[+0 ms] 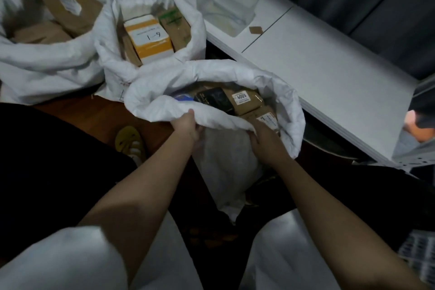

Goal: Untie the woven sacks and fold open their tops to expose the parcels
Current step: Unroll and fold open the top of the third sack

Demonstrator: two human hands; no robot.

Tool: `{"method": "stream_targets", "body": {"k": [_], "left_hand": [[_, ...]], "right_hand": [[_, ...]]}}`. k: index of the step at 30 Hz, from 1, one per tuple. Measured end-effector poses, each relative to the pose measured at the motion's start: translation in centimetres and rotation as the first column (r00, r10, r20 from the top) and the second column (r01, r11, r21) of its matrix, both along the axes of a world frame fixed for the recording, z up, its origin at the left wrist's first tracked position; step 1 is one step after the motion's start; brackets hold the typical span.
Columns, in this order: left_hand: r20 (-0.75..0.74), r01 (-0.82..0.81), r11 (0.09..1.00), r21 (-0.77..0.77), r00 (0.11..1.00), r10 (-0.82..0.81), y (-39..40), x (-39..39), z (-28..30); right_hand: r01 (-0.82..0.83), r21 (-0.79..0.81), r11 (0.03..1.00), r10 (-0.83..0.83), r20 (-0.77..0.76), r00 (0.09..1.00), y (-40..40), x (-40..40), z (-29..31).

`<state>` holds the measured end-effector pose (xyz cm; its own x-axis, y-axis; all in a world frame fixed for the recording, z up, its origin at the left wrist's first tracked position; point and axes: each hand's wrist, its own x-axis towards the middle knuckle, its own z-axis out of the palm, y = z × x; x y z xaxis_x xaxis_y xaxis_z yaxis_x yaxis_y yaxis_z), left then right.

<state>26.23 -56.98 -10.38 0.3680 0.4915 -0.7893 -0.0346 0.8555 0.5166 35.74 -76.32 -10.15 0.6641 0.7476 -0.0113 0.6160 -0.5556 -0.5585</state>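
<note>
with our left hand [187, 126] and right hand [264, 135] both gripping the rolled rim of the near sack [211, 77] at six o'clock, a hard tug risks tipping it and spilling parcels [242, 99].

White sacks, brown parcels

The sacks [211, 77] were white; one box [150, 37] was orange-and-white banded, another parcel [215, 99] black.

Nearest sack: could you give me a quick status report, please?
Left hand and right hand both grip the nearest sack at its rolled rim. Top open, parcels exposed. Two other sacks behind, open. Nothing blocking.
</note>
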Motion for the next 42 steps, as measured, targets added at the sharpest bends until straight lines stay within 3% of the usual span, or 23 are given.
{"method": "stream_targets", "body": {"k": [4, 7, 9, 12, 13, 15, 18, 21, 23, 24, 26, 28, 29, 31, 33, 35, 37, 39, 40, 42], "left_hand": [[-0.089, 0.149, 0.912, 0.383, 0.988, -0.124, 2.3, 0.9, 1.9], [-0.027, 0.221, 0.903, 0.367, 0.973, -0.228, 2.3, 0.8, 2.7], [0.016, 0.203, 0.924, 0.324, 0.975, -0.220, 2.4, 1.0, 2.6], [0.109, 0.216, 0.930, 0.296, 0.960, -0.258, 2.0, 1.2, 2.9], [0.160, 0.239, 0.926, 0.291, 0.942, -0.293, 1.9, 1.1, 3.1], [0.207, 0.302, 0.908, 0.290, 0.907, -0.368, 2.2, 0.9, 3.4], [0.078, 0.298, 0.926, 0.233, 0.943, -0.324, 4.0, 0.8, 2.8], [-0.009, 0.173, 0.975, 0.138, 0.985, -0.174, 5.0, 2.0, 2.6], [-0.068, 0.206, 0.953, 0.220, 0.978, -0.196, 4.7, 3.2, 3.4], [-0.097, 0.247, 0.928, 0.278, 0.969, -0.229, 4.6, 3.9, 3.6], [-0.119, 0.321, 0.880, 0.351, 0.947, -0.298, 4.4, 4.6, 3.9], [-0.063, 0.344, 0.862, 0.373, 0.936, -0.346, 4.6, 4.3, 3.9], [-0.021, 0.346, 0.862, 0.370, 0.931, -0.365, 4.9, 3.8, 3.9], [0.048, 0.386, 0.849, 0.360, 0.901, -0.430, 5.1, 2.8, 4.0], [0.020, 0.452, 0.831, 0.326, 0.875, -0.484, 5.4, 1.9, 4.1], [-0.042, 0.457, 0.854, 0.251, 0.886, -0.462, 6.2, 1.2, 4.6], [-0.067, 0.369, 0.906, 0.209, 0.929, -0.363, 7.4, 0.9, 5.1], [-0.067, 0.294, 0.934, 0.205, 0.956, -0.286, 8.4, 1.3, 5.4], [-0.084, 0.285, 0.937, 0.204, 0.958, -0.273, 8.5, 1.9, 5.3], [-0.188, 0.297, 0.925, 0.236, 0.948, -0.256, 8.7, 3.1, 4.7]], "right_hand": [[-0.245, -0.119, 0.962, 0.242, -0.046, 0.969, -0.7, -0.1, 2.1], [-0.248, -0.438, 0.864, 0.238, -0.079, 0.968, 0.0, 1.3, 5.5], [-0.146, -0.282, 0.948, 0.141, -0.041, 0.989, 1.9, 1.5, 7.5], [-0.028, 0.046, 0.999, 0.041, -0.320, 0.947, 6.2, -0.3, 7.0], [-0.012, 0.082, 0.997, 0.037, -0.310, 0.950, 7.2, -0.9, 5.8], [0.071, 0.208, 0.976, -0.028, -0.207, 0.978, 8.5, -1.9, 3.7], [0.076, 0.291, 0.954, -0.096, 0.054, 0.994, 8.7, -2.8, 2.2], [-0.120, 0.178, 0.977, 0.039, 0.404, 0.914, 8.3, -3.7, 2.0], [-0.210, 0.076, 0.975, 0.142, 0.514, 0.846, 7.8, -3.4, 1.4], [-0.256, 0.021, 0.967, 0.211, 0.498, 0.841, 7.6, -2.9, 1.1], [-0.307, -0.044, 0.951, 0.299, 0.398, 0.867, 7.2, -1.8, 1.2], [-0.168, 0.028, 0.985, 0.159, 0.198, 0.967, 7.2, -1.2, 2.4], [-0.036, 0.117, 0.993, 0.035, 0.013, 0.999, 7.7, -1.1, 3.3], [0.226, 0.198, 0.954, -0.125, -0.421, 0.898, 9.4, -1.4, 4.3], [0.356, 0.193, 0.914, -0.202, -0.542, 0.815, 11.3, -2.4, 3.4], [0.390, 0.274, 0.879, -0.260, -0.410, 0.874, 12.8, -3.3, 2.3], [0.226, 0.338, 0.914, -0.206, -0.097, 0.974, 13.5, -4.1, 1.0], [-0.034, 0.218, 0.975, -0.032, 0.290, 0.957, 13.7, -4.6, -0.2], [-0.130, 0.138, 0.982, 0.065, 0.399, 0.915, 13.6, -4.5, -0.8], [-0.255, -0.025, 0.967, 0.243, 0.401, 0.883, 13.3, -3.8, -1.1]]}}
